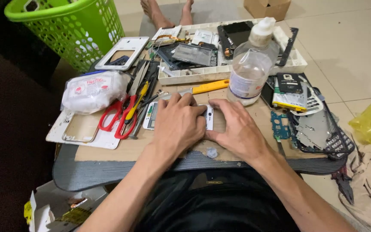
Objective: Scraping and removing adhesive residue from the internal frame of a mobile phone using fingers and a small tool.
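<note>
A white phone (151, 115) lies flat on a brown cardboard sheet (121, 150) that tops a low work board. My left hand (177, 124) lies over its middle, fingers pressing down on it. At the phone's right end, my right hand (232, 129) grips the edge with thumb and fingertips. Most of the phone is hidden under both hands; only its left end and a strip at the right show.
Red-handled scissors (114, 118), a yellow-handled tool (137, 101) and a wipes packet (92, 89) lie to the left. A clear bottle (250, 68) stands just behind. A white tray (297, 64) of phone parts sits at the back. Loose boards and frames (310, 129) lie right. A green basket (71, 30) stands far left.
</note>
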